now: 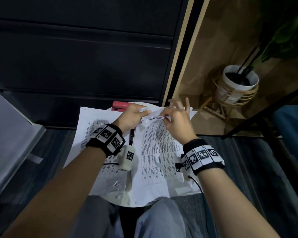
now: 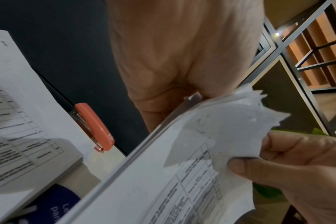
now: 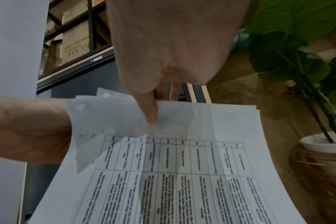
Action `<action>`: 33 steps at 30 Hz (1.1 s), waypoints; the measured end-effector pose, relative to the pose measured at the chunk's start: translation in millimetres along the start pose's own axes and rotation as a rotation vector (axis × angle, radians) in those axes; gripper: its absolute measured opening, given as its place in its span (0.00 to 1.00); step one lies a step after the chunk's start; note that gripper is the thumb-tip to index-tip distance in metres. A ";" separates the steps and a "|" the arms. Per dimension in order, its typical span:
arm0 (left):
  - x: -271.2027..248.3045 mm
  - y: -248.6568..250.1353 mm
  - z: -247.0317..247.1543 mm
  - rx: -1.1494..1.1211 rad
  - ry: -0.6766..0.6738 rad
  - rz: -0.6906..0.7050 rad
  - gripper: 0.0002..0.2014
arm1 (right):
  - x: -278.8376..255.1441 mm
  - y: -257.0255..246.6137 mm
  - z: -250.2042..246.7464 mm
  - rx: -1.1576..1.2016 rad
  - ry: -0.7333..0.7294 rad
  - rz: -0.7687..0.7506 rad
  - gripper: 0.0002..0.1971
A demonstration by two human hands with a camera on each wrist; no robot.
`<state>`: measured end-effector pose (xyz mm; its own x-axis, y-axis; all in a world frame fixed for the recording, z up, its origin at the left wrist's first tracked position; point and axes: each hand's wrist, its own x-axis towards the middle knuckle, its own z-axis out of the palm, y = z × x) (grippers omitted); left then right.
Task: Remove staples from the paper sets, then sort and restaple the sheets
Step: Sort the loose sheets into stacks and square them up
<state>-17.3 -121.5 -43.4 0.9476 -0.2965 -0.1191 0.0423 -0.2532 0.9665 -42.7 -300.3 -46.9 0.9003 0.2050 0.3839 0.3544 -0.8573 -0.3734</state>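
A stapled paper set [image 1: 155, 152] printed with tables lies on the right of the round white table [image 1: 120, 198], its far corner lifted. My left hand [image 1: 144, 114] grips that top-left corner from the left, fingers curled behind the sheets [image 2: 163, 174]. My right hand [image 1: 165, 117] pinches the folded-over corner flap [image 2: 220, 136] between thumb and forefinger, other fingers spread upward. In the right wrist view my thumb [image 3: 151, 112] presses on the top sheet [image 3: 182, 174]. The staple itself is too small to make out. A red stapler [image 1: 120, 105] lies at the table's far edge.
A second stack of printed sheets [image 1: 96, 127] lies on the left of the table. A dark blue item [image 2: 56, 204] shows between the two stacks. A black cabinet [image 1: 76, 57] stands behind. A potted plant [image 1: 239, 83] in a rattan stand sits on the floor to the right.
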 end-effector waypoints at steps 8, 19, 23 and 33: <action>-8.7 16.6 2.7 -0.020 -0.026 0.030 0.27 | 2.6 -1.2 -4.5 0.030 -0.032 0.048 0.06; -9.7 15.8 -0.5 -0.003 0.015 -0.011 0.17 | -5.1 -6.6 -2.1 0.051 -0.028 0.015 0.06; -5.9 15.1 -3.9 0.105 0.011 0.029 0.15 | -9.3 -2.8 -4.7 0.067 0.019 -0.005 0.06; -9.2 22.1 5.2 0.038 -0.055 0.061 0.18 | -0.1 0.1 -15.7 0.055 -0.030 0.118 0.05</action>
<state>-26.7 -129.2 -22.1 0.9290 -0.3627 -0.0739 -0.0280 -0.2680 0.9630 -46.8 -307.8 -33.7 0.9433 0.1191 0.3098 0.2584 -0.8492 -0.4605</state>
